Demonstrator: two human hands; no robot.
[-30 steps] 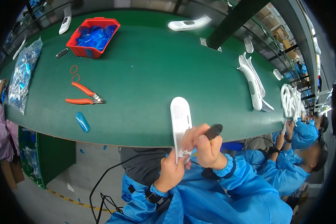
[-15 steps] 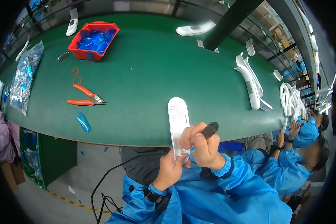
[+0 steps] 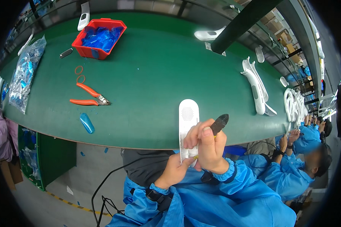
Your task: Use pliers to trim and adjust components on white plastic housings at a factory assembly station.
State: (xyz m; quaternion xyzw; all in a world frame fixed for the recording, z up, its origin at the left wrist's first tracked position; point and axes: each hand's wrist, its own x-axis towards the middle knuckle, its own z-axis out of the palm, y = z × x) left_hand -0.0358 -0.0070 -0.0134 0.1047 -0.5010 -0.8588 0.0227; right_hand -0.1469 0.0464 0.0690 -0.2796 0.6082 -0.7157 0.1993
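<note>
My left hand (image 3: 173, 170) is closed on the lower end of a long white plastic shell (image 3: 189, 113), which has a rounded top with a patch of small holes. The shell juts over the front edge of the green table. My right hand (image 3: 209, 151) is wrapped round a hand tool (image 3: 220, 123) with a broad dark end sticking up past the thumb. Bits of yellow show on it, and a thin yellow part reaches the shell's lower end beside my left thumb. Its exact kind cannot be made out, as my fingers hide its middle.
Orange-handled cutters (image 3: 91, 97) and a shiny blue piece (image 3: 87, 123) lie left. Behind them stands a red bin (image 3: 79, 48) of blue film pieces. A clear bag (image 3: 24, 81) lies far left, white shells (image 3: 255, 85) right. A dark post (image 3: 238, 26) rises behind. A co-worker (image 3: 291, 166) sits right.
The view has shifted a little. The white shell stands straighter and farther right in the picture. My right hand has turned slightly, and more of the tool's dark end shows.
</note>
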